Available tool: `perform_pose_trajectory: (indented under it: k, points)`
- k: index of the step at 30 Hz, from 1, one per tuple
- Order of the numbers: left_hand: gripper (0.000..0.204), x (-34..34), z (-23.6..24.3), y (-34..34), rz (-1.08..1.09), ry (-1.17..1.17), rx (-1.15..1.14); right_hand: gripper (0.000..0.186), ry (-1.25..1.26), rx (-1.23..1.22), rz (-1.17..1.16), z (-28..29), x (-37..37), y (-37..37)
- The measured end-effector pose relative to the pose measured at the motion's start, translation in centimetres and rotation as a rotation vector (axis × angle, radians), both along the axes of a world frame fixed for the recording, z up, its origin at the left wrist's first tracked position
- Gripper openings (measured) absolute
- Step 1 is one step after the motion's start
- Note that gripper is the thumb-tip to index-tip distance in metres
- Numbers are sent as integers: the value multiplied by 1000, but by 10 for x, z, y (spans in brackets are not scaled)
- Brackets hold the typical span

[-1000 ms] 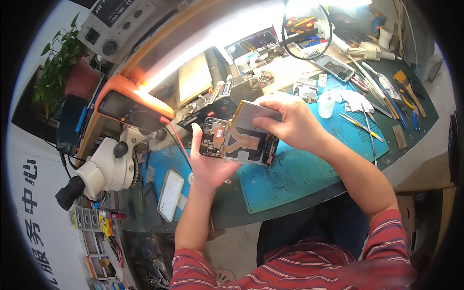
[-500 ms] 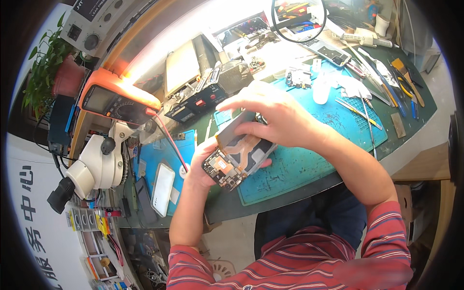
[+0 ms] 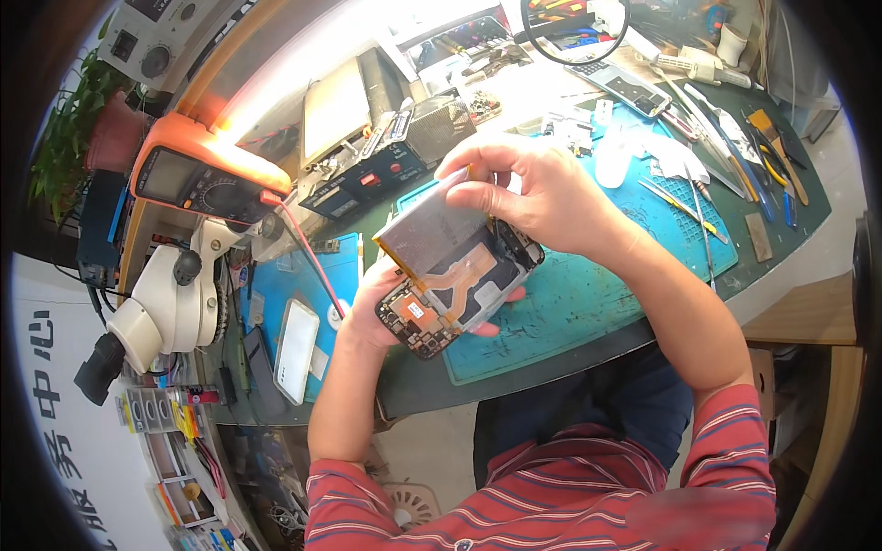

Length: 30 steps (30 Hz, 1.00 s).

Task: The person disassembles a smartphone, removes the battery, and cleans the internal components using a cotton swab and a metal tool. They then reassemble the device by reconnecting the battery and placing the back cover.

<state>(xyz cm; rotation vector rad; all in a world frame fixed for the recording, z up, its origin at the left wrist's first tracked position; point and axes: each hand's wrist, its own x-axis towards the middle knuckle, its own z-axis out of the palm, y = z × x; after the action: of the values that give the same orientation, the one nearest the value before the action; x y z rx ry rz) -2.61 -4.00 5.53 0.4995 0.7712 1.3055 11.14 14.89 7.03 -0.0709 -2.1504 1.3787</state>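
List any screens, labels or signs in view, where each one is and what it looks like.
Multimeter: left rear of bench, orange case, grey rectangular screen, dark dial.
Spare phone: left of the left hand, face up, pale blank screen.
Sign: far left, white, dark characters.
Opened phone: in both hands, no screen showing.

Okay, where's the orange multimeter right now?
In the head view the orange multimeter sits at the upper left of the bench, just above the white microscope, left of the opened phone in both hands.

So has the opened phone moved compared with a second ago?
Yes. The opened phone in the left hand has come nearer the person, off the teal mat's far corner toward the table's front edge.
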Motion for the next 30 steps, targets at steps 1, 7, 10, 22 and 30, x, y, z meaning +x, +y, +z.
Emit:
perform_pose_trajectory:
  k: [1,7,10,22,30]
  points:
    - [80,5,7,0,33,79,-31,24,14,42,-15,-2,0,2]
    - [77,-1,9,2,94,-173,4,23,67,-54,-17,-18,-8,4]
    - [82,-14,1,-1,56,-276,61,22,37,-55,-132,-17,-9,8]
    - [67,-9,6,-3,149,-58,-69,50,12,3,-174,-18,7,1]
    - [59,-24,-11,-16,6,-168,-30,41,-361,76,156,-4,18,5]
